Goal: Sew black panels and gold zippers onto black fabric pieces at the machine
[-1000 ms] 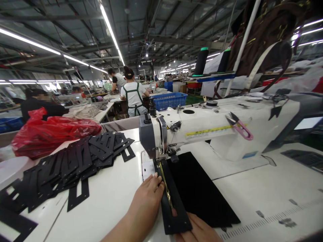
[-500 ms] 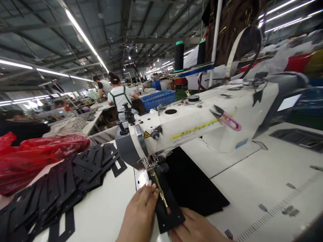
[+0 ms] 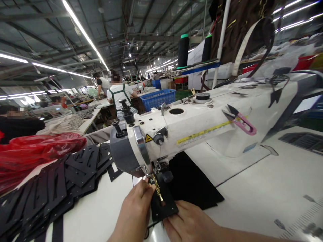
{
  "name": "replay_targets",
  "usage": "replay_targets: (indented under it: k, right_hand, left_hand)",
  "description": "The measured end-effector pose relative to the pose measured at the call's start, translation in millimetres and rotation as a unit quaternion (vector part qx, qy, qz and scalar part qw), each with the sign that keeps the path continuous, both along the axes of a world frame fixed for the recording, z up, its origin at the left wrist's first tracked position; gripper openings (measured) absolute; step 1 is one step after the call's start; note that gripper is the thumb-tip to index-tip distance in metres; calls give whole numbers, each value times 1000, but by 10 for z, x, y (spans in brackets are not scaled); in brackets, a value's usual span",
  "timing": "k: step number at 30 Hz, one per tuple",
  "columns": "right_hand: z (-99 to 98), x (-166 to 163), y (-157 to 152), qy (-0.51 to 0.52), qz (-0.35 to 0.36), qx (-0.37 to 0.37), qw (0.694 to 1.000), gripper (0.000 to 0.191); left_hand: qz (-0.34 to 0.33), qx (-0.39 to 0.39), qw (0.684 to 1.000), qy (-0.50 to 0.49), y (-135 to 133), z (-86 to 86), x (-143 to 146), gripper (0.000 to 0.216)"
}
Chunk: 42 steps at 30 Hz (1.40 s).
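A black slotted panel (image 3: 165,205) with a gold zipper (image 3: 158,190) in its slot lies under the needle of a white sewing machine (image 3: 196,124). My left hand (image 3: 138,201) presses its fingertips on the panel's left edge, close to the presser foot. At the near right corner, my right hand (image 3: 186,220) grips the panel, fingers beneath and thumb side along the edge. A large black sheet (image 3: 193,181) of material lies flat under the machine arm, to the right of the panel.
Many black slotted panels (image 3: 55,185) lie in an overlapping pile at left, beside a red plastic bag (image 3: 37,153). Pink-handled thread snips (image 3: 239,121) rest against the machine arm. Thread cones (image 3: 183,52) stand behind. A person (image 3: 121,92) works near a blue crate (image 3: 158,99).
The panel and zipper have moved a little farther under the needle, away from me. Both hands have gone forward with it. The view has shifted slightly.
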State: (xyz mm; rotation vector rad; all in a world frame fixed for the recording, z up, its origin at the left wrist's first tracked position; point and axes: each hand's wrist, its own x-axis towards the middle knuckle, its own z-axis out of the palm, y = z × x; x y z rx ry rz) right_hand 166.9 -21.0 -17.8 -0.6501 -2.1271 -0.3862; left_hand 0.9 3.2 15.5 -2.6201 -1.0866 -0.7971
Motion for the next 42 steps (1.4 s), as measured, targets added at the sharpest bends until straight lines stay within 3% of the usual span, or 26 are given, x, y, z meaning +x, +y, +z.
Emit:
replay_targets:
  k: [7, 12, 17, 22, 28, 34, 42]
  right_hand:
    - [54, 59, -12, -16, 6, -18, 1000, 27]
    - [244, 133, -7, -35, -22, -153, 987, 10]
    - [399, 15, 123, -94, -73, -249, 961, 26]
    - [489, -18, 265, -112, -34, -309, 944, 21]
    - [481, 106, 449, -70, 8, -333, 940, 17]
    - [377, 177, 560, -44, 24, -360, 932, 16]
    - [225, 78, 664, -61, -89, -358, 927, 17]
  left_hand:
    - [-4, -13, 1000, -13, -7, -33, -28, 27]
    - [20, -101, 995, -11, -98, 11, -5, 28]
    - [65, -184, 977, -91, -181, 123, 84, 26]
    - [54, -158, 982, -91, -209, 19, 52, 26]
    - [14, -43, 999, -19, -220, -119, 25, 24]
    - [15, -56, 998, 25, -215, -102, 39, 22]
    - [-5, -65, 998, -3, -166, -79, 62, 24]
